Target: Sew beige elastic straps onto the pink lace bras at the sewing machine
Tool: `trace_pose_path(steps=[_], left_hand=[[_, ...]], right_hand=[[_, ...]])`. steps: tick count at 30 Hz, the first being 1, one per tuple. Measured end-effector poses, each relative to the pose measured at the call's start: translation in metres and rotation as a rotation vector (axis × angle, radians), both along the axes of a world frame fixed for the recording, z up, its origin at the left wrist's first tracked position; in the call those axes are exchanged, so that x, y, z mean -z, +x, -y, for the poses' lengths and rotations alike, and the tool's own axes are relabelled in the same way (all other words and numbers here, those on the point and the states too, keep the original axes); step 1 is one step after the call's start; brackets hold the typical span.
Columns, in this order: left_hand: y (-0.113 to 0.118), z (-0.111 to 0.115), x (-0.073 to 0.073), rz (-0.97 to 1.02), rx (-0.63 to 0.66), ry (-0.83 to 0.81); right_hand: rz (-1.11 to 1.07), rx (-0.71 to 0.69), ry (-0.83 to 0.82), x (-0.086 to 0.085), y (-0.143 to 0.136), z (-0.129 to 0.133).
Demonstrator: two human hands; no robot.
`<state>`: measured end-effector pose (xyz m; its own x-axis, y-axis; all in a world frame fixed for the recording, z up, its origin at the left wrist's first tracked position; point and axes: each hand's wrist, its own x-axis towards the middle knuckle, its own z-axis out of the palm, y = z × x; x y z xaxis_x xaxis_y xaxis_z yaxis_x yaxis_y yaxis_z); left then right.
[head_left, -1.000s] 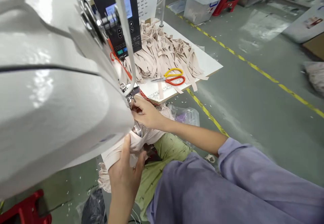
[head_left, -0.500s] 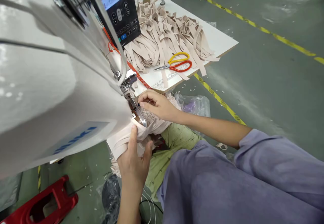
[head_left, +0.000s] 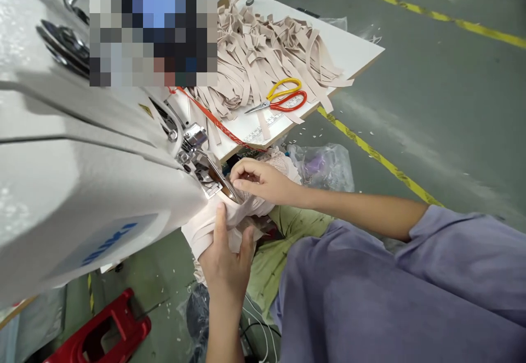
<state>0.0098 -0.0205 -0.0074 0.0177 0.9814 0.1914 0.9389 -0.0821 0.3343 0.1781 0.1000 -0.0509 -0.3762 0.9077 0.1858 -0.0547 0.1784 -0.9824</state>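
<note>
A pale pink piece of fabric [head_left: 205, 220] with a lacy part lies around the narrow metal arm [head_left: 232, 192] of a white sewing machine [head_left: 102, 188]. My left hand [head_left: 228, 261] is at its near side, index finger stretched on top, thumb apart, the other fingers hidden beneath the cloth. Beyond it, my right hand [head_left: 267, 181] is closed, thumb and fingertips pinched at the lacy edge beside the metal arm. The presser foot area [head_left: 191, 147] is just left of my right fingertips.
Several beige fabric strips [head_left: 263, 51] are heaped on the white tabletop [head_left: 349, 45]. Scissors [head_left: 283, 96] with one yellow and one red handle lie at its near edge. A clear plastic bag [head_left: 329, 166] and a red stool [head_left: 102, 330] are on the floor. A blurred block covers the control panel.
The view has shifted, so the machine appears further left. Both hands keep nearly the same places at the fabric. The metal arm's tip shows less beyond the cloth.
</note>
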Motion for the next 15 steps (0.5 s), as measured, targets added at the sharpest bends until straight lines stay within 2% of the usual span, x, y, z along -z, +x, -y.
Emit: trace_pose_path(steps=[6,10,13,15], left_hand=[[0.009,0.008,-0.004,0.048,-0.156,-0.036],[0.011,0.009,-0.009,0.091,-0.162,-0.091],[0.020,0.014,-0.003,0.129,-0.135,-0.111],[0.035,0.024,0.007,0.156,-0.105,-0.132]], right_hand=[[-0.027,-0.020,-0.031,0.000,0.001,0.008],[-0.033,-0.016,-0.028,-0.004,0.000,0.014],[0.027,0.005,0.018,-0.009,0.001,0.025],[0.088,-0.003,-0.005,-0.012,0.005,0.038]])
